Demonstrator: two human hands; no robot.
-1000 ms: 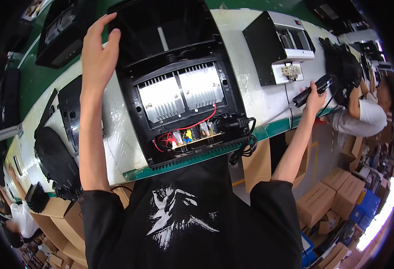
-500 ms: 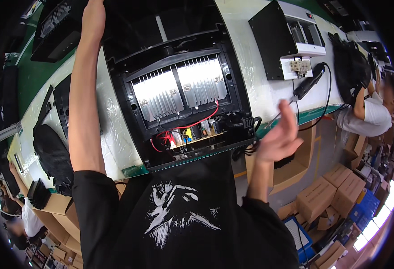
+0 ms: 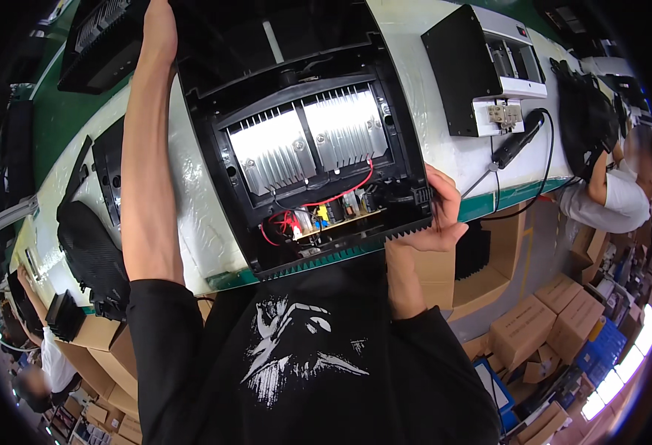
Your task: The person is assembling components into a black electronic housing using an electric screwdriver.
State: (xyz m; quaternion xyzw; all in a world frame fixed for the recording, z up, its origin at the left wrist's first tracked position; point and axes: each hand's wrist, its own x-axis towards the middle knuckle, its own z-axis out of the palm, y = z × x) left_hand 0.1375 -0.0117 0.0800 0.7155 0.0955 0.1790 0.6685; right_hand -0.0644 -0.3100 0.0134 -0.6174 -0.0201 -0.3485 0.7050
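In front of me lies an open black electronics housing (image 3: 407,156), tilted slightly. Two finned silver heat sinks (image 3: 274,159) sit inside it. Nearer to me, a circuit board (image 3: 344,222) shows red and black wires and a small yellow part. My left arm reaches along the left side; my left hand (image 3: 160,33) is at the housing's far left edge, its fingertips hidden. My right hand (image 3: 435,219) is curled at the near right corner of the housing, fingers along its side and thumb toward the right. The palm lies against the edge.
A black-and-white benchtop device (image 3: 459,74) stands on the right, with a black-handled tool (image 3: 518,141) and its cable beside it. Black mesh-covered parts (image 3: 88,245) lie left. Cardboard boxes (image 3: 530,319) stand on the floor. Co-workers sit at both sides.
My right hand, raised off the housing before, has moved left onto its near right corner. The left hand stays at the far left edge. The whole view has shifted slightly.
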